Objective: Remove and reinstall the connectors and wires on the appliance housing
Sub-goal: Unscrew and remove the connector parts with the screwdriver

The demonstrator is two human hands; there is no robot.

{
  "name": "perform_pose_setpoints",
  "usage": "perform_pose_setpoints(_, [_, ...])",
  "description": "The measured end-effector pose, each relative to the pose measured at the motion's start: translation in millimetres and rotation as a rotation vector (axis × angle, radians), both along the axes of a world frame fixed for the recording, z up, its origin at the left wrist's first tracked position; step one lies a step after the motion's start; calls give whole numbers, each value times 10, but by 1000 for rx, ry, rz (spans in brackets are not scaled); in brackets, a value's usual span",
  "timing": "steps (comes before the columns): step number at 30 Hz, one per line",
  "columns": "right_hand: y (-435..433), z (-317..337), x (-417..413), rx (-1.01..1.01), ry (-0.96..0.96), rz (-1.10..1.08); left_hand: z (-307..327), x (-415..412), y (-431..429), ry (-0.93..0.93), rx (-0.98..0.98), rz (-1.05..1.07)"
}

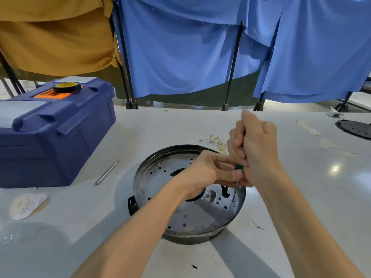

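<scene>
- Steel housing point(160, 173) sits near, centre of the table point(301, 177).
- Right hand point(255, 149) is curled round the screwdriver point(236, 188), tip seemingly on a right-side screw point(233, 200).
- Left hand point(206, 173) pinches its shaft to steady it.
</scene>
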State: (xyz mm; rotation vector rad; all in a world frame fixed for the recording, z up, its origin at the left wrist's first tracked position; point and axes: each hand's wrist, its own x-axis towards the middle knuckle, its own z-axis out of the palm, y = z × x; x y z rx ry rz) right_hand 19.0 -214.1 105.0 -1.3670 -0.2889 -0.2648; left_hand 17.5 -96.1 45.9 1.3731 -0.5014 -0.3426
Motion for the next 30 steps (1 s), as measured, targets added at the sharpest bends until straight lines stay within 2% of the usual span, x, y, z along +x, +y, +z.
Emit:
perform_pose_setpoints(3, [177,-85,-23,-54,-85,-400,12,-22,-47,-5,43,22])
perform_pose_setpoints(5, [173,-83,2,-36,-41,-375,23,-33,-43,12,47,29])
perform_pose_setpoints(6, [114,-44,33,-18,22,-247,32,-36,-38,24,40,24])
perform_pose_setpoints(8, [-71,90,91,-13,183,195,40,-24,-36,41,25,5])
perform_pose_setpoints(10, [-243,182,147,-89,254,567,19,-10,-44,33,37,-33])
perform_pose_setpoints(11, [-277,187,154,-130,247,659,4,-5,-46,25,38,-50])
perform_pose_setpoints(13, [-272,142,134,-134,212,685,-25,8,-28,19,30,-67])
perform_pose_setpoints(16, [-194,67,61,-54,156,438,-26,18,14,7,-6,-15])
perform_pose_setpoints(19, [-136,8,6,76,72,-8,-12,20,-62,-15,12,23])
perform_pose_setpoints(21, [-36,-60,-50,66,-5,-323,-18,16,-135,-29,52,17])
perform_pose_setpoints(23, [43,-108,-88,9,-55,-419,-3,-8,-132,-25,68,16])
perform_pose_setpoints(25, [6,-40,-52,-49,15,-176,7,-21,-72,9,35,-8])
perform_pose_setpoints(28, [-201,176,70,-205,201,391,-4,-15,-23,71,-24,-47])
perform_pose_setpoints(30, [-259,191,116,-173,215,609,-18,-6,-31,51,0,-78])
